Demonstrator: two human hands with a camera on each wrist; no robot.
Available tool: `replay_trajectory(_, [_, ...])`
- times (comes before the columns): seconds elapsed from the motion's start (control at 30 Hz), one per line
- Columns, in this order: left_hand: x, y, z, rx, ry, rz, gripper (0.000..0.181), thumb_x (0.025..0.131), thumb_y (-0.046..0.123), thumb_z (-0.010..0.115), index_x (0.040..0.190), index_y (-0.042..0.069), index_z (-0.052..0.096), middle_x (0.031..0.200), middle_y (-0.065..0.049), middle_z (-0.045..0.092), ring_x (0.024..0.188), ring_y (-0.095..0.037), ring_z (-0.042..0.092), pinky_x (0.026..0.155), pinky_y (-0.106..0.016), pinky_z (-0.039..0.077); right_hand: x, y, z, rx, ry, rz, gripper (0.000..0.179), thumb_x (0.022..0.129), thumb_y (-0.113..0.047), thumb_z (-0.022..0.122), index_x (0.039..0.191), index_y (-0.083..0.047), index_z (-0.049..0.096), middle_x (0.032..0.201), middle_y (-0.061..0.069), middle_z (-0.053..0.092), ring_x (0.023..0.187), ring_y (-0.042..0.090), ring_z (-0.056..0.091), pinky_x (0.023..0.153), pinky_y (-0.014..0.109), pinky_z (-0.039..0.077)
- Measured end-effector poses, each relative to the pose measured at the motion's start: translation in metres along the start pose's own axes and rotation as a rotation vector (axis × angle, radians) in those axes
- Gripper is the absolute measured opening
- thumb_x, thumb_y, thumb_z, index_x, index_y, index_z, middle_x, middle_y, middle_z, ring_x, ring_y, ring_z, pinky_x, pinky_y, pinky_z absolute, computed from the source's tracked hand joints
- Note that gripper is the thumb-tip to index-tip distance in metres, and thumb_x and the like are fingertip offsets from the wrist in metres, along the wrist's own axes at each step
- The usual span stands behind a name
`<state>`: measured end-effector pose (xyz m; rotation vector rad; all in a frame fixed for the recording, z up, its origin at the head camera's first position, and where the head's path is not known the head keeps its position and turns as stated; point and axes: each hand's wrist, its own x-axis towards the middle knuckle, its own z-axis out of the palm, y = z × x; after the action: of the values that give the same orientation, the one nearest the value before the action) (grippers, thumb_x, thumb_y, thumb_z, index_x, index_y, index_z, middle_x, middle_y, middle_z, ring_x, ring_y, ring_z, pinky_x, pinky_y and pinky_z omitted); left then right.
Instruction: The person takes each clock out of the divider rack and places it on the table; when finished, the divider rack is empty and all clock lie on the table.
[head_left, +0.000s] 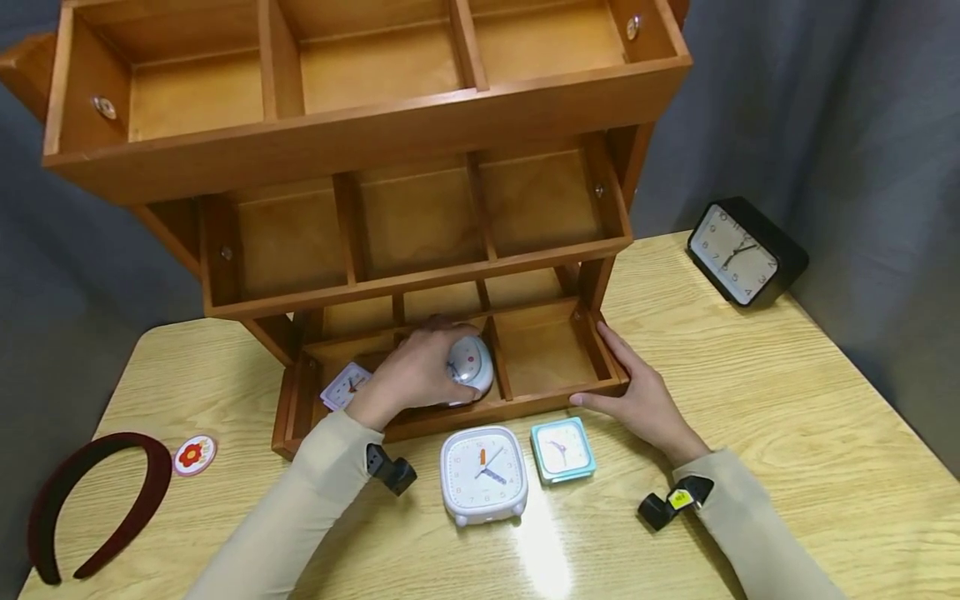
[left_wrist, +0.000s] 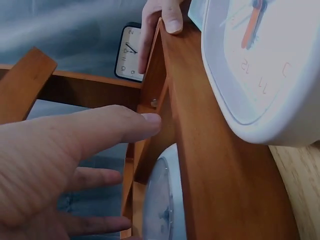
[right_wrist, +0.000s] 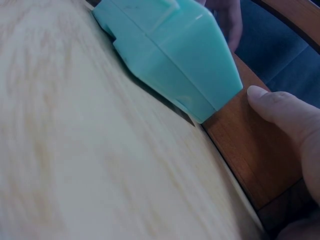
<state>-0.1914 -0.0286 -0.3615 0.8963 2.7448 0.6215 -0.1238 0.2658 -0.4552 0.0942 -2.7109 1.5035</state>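
Note:
In the head view my left hand [head_left: 427,364] reaches over a white round-edged clock [head_left: 470,367] in the middle bottom compartment. The left wrist view shows its thumb and fingers spread beside that clock [left_wrist: 164,200], apart from it. My right hand [head_left: 647,402] holds the front right corner of the wooden storage box's bottom tier [head_left: 450,422], thumb on the front board and fingers along the side. A small lilac clock [head_left: 347,386] leans in the left bottom compartment. Before the box stand a white square clock [head_left: 483,475] and a turquoise clock [head_left: 562,450].
The tiered wooden box's middle tier [head_left: 420,287] and top tier [head_left: 375,125] overhang the bottom one. A black clock [head_left: 738,252] stands at the back right of the table. On the left lie a dark red headband [head_left: 153,479] and a round flower badge [head_left: 195,456].

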Motion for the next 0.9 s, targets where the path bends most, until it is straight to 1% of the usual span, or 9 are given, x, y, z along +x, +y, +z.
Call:
replay_trajectory(0.13, [0.003, -0.001, 0.003, 0.027, 0.004, -0.021, 0.076, 0.068, 0.029, 0.084, 0.136, 0.011, 0.054, 0.132, -0.010, 0.058, 0.112, -0.026, 0.056, 0.091, -0.041, 0.049, -0.001, -0.001, 0.000, -0.005, 0.000, 0.003, 0.104, 0.073, -0.037, 0.083, 0.154, -0.036, 0.017, 0.161, 0.006, 0.021, 0.147, 0.036, 0.020, 0.114, 0.060, 0.021])
replay_trajectory(0.23, [0.005, -0.001, 0.005, 0.039, -0.004, -0.040, 0.075, 0.068, 0.030, 0.084, 0.136, 0.012, 0.055, 0.130, -0.009, 0.058, 0.108, -0.025, 0.057, 0.087, -0.040, 0.050, -0.002, -0.002, -0.001, -0.003, 0.001, 0.007, 0.105, 0.073, -0.037, 0.084, 0.154, -0.036, 0.018, 0.161, 0.006, 0.020, 0.147, 0.036, 0.020, 0.113, 0.060, 0.021])
replay_trajectory(0.33, [0.008, -0.001, 0.008, 0.040, -0.030, -0.067, 0.076, 0.069, 0.030, 0.084, 0.137, 0.013, 0.054, 0.131, -0.009, 0.058, 0.108, -0.026, 0.058, 0.087, -0.041, 0.050, -0.002, -0.002, -0.002, 0.001, 0.001, 0.008, 0.105, 0.073, -0.037, 0.084, 0.154, -0.036, 0.018, 0.161, 0.005, 0.020, 0.147, 0.036, 0.020, 0.113, 0.060, 0.021])
replay_trajectory(0.4, [0.010, -0.001, 0.009, 0.045, -0.048, -0.096, 0.078, 0.069, 0.029, 0.084, 0.138, 0.014, 0.052, 0.132, -0.009, 0.057, 0.109, -0.027, 0.058, 0.087, -0.042, 0.050, -0.002, -0.002, -0.002, 0.001, 0.001, 0.003, 0.104, 0.073, -0.037, 0.084, 0.154, -0.036, 0.018, 0.161, 0.005, 0.020, 0.147, 0.036, 0.020, 0.114, 0.060, 0.021])
replay_trajectory(0.57, [0.014, 0.002, 0.010, 0.097, -0.078, -0.146, 0.082, 0.068, 0.027, 0.084, 0.142, 0.017, 0.049, 0.138, -0.010, 0.051, 0.114, -0.029, 0.055, 0.089, -0.045, 0.049, 0.000, -0.002, -0.002, -0.001, -0.001, -0.002, 0.104, 0.073, -0.038, 0.083, 0.153, -0.037, 0.017, 0.161, 0.004, 0.020, 0.147, 0.035, 0.020, 0.114, 0.060, 0.021])
replay_trajectory(0.73, [0.017, 0.003, 0.010, 0.152, -0.097, -0.148, 0.085, 0.066, 0.025, 0.086, 0.142, 0.015, 0.049, 0.142, -0.013, 0.045, 0.116, -0.031, 0.052, 0.093, -0.047, 0.047, 0.000, 0.000, -0.001, -0.011, 0.008, -0.008, 0.104, 0.073, -0.037, 0.084, 0.154, -0.035, 0.018, 0.161, 0.004, 0.021, 0.147, 0.035, 0.021, 0.114, 0.059, 0.022])
replay_trajectory(0.9, [0.016, 0.003, 0.010, 0.178, -0.093, -0.133, 0.086, 0.063, 0.021, 0.088, 0.141, 0.014, 0.050, 0.141, -0.015, 0.045, 0.117, -0.032, 0.050, 0.098, -0.050, 0.043, 0.001, 0.001, 0.000, -0.009, 0.007, -0.012, 0.105, 0.072, -0.037, 0.084, 0.154, -0.033, 0.019, 0.161, 0.004, 0.021, 0.147, 0.035, 0.021, 0.114, 0.058, 0.022])
